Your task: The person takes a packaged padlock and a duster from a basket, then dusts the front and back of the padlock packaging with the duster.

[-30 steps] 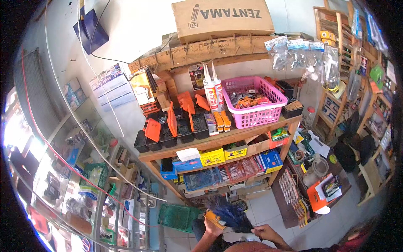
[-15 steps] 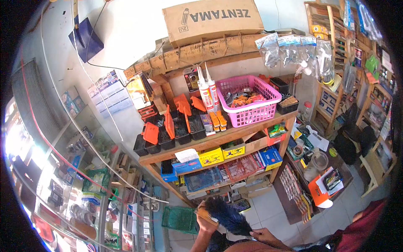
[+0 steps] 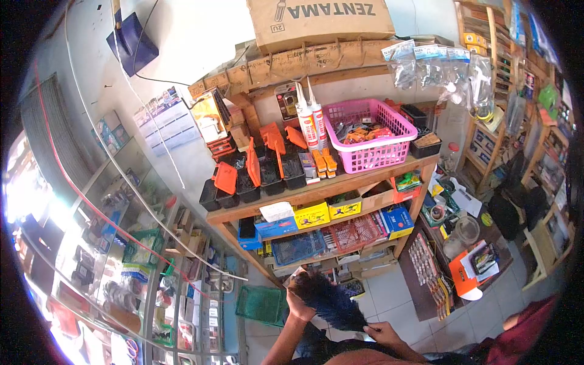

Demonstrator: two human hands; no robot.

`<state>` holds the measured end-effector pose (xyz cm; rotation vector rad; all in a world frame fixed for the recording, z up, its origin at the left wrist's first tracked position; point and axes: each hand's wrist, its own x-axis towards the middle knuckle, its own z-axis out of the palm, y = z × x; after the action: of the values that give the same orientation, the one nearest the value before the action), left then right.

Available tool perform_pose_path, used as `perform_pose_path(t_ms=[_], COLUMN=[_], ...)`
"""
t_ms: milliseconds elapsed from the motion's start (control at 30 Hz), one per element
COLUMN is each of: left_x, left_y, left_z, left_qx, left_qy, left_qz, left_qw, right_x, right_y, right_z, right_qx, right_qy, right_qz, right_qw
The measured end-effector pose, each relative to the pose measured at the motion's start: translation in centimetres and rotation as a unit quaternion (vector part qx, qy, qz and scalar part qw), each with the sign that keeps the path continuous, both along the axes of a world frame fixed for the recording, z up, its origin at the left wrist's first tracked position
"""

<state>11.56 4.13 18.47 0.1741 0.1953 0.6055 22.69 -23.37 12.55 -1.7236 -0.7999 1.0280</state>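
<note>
Low in the view, my right hand [image 3: 382,333] is closed round the thin end of a dark feather duster [image 3: 336,304]. The duster's fluffy head reaches up and left to my left hand [image 3: 299,306]. My left hand is wrapped round a small box-like item [image 3: 296,275], which the feathers partly cover. Beyond both hands stands a wooden shelf unit [image 3: 328,193] with a pink basket [image 3: 376,159], two white sealant tubes [image 3: 311,125] and several black bins with orange lids [image 3: 252,162] on top.
A glass display case [image 3: 152,292] runs along the left. On the floor lies a green basket [image 3: 260,305]. A low brown table [image 3: 493,246] stands at the right. A person's dark red sleeve [image 3: 528,328] shows at the lower right.
The small item in my left hand has tilted and is now more covered by the feathers. My left hand has risen slightly. The dark red sleeve has come further into view since the earliest frame.
</note>
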Motion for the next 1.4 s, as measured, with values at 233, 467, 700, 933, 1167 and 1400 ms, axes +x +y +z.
perform_pose_path(t_ms=[233,467,700,933,1167,1400], left_x=[0.5,2.6,4.8,6.5,7.5,7.9], left_y=[-1.3,0.9,0.1,-0.6,-1.5,-0.4], left_z=[-0.3,1.8,3.7,5.9,5.6,5.6], left_qx=[-0.011,0.062,0.063,0.120,0.114,0.092], left_qy=[0.069,-0.033,-0.011,-0.002,-0.014,-0.056], left_qz=[-0.033,-0.007,-0.068,-0.054,-0.080,-0.124], left_qw=[0.997,0.998,0.996,0.991,0.990,0.986], right_x=[-0.3,1.6,1.7,2.2,2.9,3.0], right_y=[1.3,-1.1,-0.1,-1.4,-1.6,-3.5], right_z=[1.5,-3.0,3.4,1.6,2.3,0.0], right_qx=[0.037,0.007,0.043,0.071,0.056,0.045], right_qy=[-0.001,-0.089,-0.061,-0.034,-0.055,-0.002], right_qz=[-0.035,-0.043,-0.066,-0.137,-0.132,-0.141], right_qw=[0.999,0.995,0.995,0.987,0.988,0.989])
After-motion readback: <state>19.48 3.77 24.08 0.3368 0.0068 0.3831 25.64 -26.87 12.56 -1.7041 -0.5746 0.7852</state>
